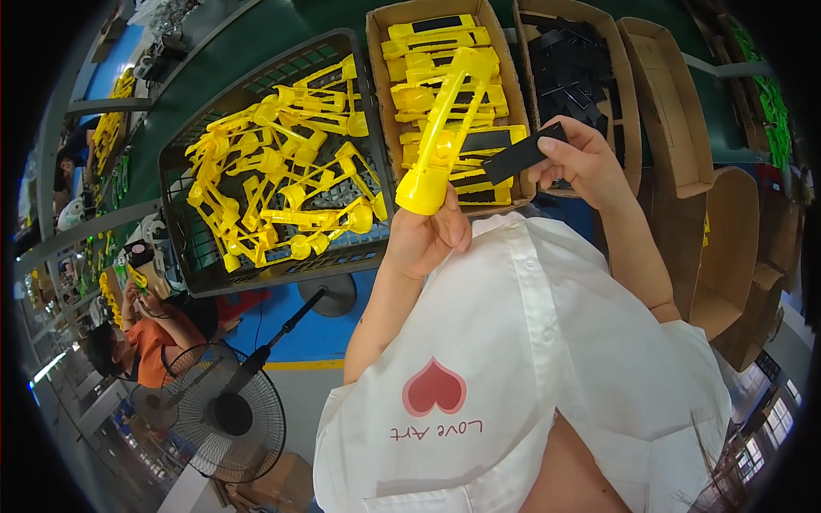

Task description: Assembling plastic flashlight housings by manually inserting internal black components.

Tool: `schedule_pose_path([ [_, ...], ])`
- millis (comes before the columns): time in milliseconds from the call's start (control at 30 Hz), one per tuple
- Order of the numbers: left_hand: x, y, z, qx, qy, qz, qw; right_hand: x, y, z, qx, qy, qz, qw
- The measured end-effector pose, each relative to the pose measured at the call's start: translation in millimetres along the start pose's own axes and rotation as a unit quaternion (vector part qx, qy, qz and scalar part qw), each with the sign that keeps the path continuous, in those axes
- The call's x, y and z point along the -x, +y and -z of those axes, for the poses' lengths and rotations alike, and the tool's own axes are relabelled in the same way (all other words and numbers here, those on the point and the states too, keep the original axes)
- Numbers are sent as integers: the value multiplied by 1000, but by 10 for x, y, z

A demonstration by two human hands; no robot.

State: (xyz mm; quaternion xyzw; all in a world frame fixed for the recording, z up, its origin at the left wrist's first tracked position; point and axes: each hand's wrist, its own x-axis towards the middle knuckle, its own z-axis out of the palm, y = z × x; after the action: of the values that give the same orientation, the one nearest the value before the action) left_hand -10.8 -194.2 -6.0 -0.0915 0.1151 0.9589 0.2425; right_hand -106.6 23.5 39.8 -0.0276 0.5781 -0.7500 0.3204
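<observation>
My left hand [432,235] is closed around the round lower end of a yellow plastic housing [434,141], shaped like a torch body with a long open slot. The housing stands tilted up over a carton. Pinched between the thumb and fingers of my right hand [583,161] is a flat black rectangular plate [523,155]. One end of the plate points toward the housing, and a gap separates the two. Behind them, an open carton [376,81] holds rows of yellow housings [432,24], some showing black plates in them.
At left, a black plastic crate [174,205] holds loosely piled yellow housings. Black plates [569,64] fill another carton [629,111], with more cartons [680,111] to its right. A black fan [231,415] stands lower left, near a seated person [154,342] in orange.
</observation>
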Motion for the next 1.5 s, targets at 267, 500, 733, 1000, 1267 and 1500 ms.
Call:
schedule_pose_path([
  [267,-12,38,12,-28,16,-6,999,-22,22,-48,136,3,2,991],
  [500,13,89,-3,184,-38,49,981,-4,-26,-102,127,8,-19,992],
  [733,8,122,-7,-12,26,-10,1000,16,-67,-105,139,9,-38,990],
  [1000,-40,309,-56,-544,273,-114,786,-2,-78,-97,193,0,-48,980],
  [1267,-77,292,-203,-418,215,-17,883,-79,2,-153,255,-6,-62,965],
  [1500,-52,318,-179,-457,204,-37,865,-62,12,-184,288,0,-78,954],
])
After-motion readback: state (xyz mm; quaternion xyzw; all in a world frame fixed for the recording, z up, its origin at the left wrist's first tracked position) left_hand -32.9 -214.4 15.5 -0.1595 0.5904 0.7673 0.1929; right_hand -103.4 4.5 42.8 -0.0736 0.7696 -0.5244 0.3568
